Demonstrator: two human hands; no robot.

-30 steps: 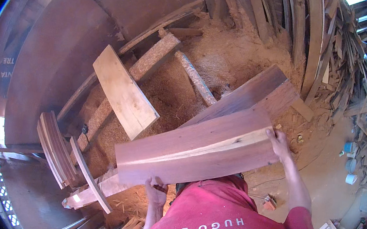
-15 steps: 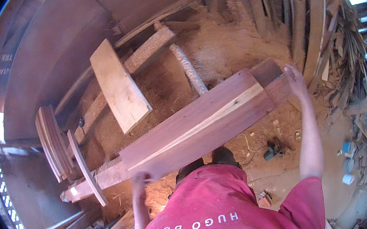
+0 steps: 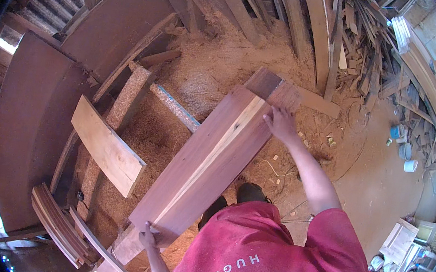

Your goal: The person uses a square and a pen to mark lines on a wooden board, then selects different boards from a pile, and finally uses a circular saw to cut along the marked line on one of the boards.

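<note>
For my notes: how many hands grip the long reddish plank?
2. The left hand grips the long reddish plank at its near end; the right hand presses its far right edge.

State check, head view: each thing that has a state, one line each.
Long reddish plank: held at both ends, slanting over the sawdust.
Left hand: gripping the plank's near end.
Right hand: pressed on the plank's far edge.
Pale short board: tilted, resting on the frame.
Sawdust pile: heaped on the floor.
Curved slats: stacked, lying loose.
</note>
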